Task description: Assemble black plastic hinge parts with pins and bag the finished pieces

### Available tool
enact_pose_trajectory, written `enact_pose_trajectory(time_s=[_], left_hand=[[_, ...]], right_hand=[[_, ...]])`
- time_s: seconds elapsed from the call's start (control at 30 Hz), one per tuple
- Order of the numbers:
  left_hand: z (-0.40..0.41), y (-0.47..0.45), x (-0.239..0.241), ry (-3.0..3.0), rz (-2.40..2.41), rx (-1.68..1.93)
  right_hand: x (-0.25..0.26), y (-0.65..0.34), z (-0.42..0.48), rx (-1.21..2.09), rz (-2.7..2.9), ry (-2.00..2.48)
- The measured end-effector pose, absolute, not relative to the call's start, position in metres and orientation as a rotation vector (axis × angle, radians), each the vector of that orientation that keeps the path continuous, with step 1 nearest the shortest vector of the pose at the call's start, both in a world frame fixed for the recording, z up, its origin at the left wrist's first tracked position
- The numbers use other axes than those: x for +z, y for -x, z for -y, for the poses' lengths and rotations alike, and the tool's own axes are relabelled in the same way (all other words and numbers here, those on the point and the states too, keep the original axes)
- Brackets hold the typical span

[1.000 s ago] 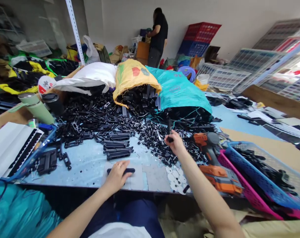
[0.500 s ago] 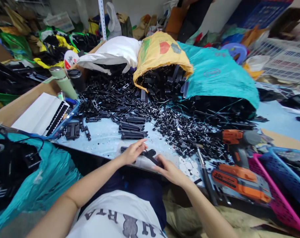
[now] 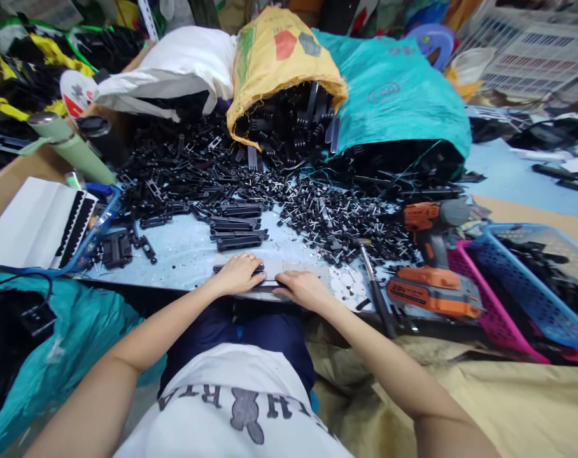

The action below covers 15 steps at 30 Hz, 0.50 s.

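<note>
My left hand (image 3: 239, 275) lies over a long black plastic bar (image 3: 268, 284) at the front edge of the light blue table (image 3: 188, 254), fingers curled down on it. My right hand (image 3: 301, 287) grips the bar's right end, close beside the left hand. Most of the bar is hidden under both hands. Just behind them is a small stack of similar black bars (image 3: 236, 232). A heap of small black pieces with metal pins (image 3: 337, 222) spreads to the right.
An orange cordless drill (image 3: 427, 254) and a hammer (image 3: 372, 280) lie right of my hands. Blue (image 3: 532, 280) and pink (image 3: 480, 305) baskets stand far right. Yellow (image 3: 279, 63), teal (image 3: 394, 108) and white (image 3: 174, 70) sacks spill black parts at the back. A green bottle (image 3: 72, 149) stands left.
My right hand came back from the pile with a black piece and joined my left hand at the table's front edge. The view tilted down, so the person by the wall is out of sight.
</note>
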<state>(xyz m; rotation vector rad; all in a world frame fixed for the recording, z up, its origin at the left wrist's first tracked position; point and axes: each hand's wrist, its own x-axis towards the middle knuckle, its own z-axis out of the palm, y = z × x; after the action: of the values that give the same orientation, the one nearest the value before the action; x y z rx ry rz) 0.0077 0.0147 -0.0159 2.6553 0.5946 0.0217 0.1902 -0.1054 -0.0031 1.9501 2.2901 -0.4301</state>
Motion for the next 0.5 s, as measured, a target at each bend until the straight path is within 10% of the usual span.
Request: enact_pose_trajectory(time_s=[0.5], left_hand=[[-0.005, 0.003, -0.033, -2.701, -0.486, 0.286]], right_hand=[[0.011, -0.176, 0.106, -0.08, -2.333, -1.908]])
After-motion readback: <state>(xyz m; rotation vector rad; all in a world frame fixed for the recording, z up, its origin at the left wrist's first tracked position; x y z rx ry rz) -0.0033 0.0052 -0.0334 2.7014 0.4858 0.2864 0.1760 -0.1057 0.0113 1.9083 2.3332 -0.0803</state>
